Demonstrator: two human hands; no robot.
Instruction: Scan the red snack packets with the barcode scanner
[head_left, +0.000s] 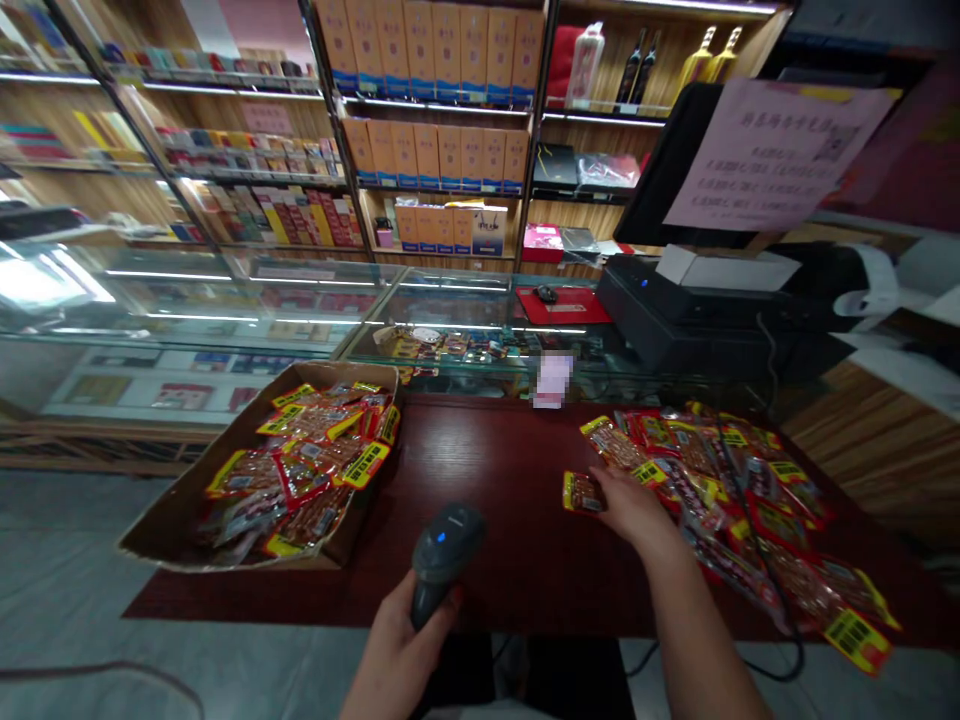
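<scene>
My left hand (409,635) is wrapped round the handle of a dark barcode scanner (448,540), which has a blue light on top and is held over the front of the table. Further right, my right hand (626,505) grips a small red and yellow snack packet (580,492) by its right end, low over the table. Beside that hand lies a loose pile of similar snack packets (712,460). An open cardboard box (165,530) on the left holds many more red and yellow packets (315,455).
The dark red wooden table (480,450) meets a glass display counter (450,290). A monitor (667,160) with a paper notice stands at the back right. A black cable (739,480) crosses the right pile. A mouse (547,294) rests on a red pad. Shelves of boxes (450,150) stand behind.
</scene>
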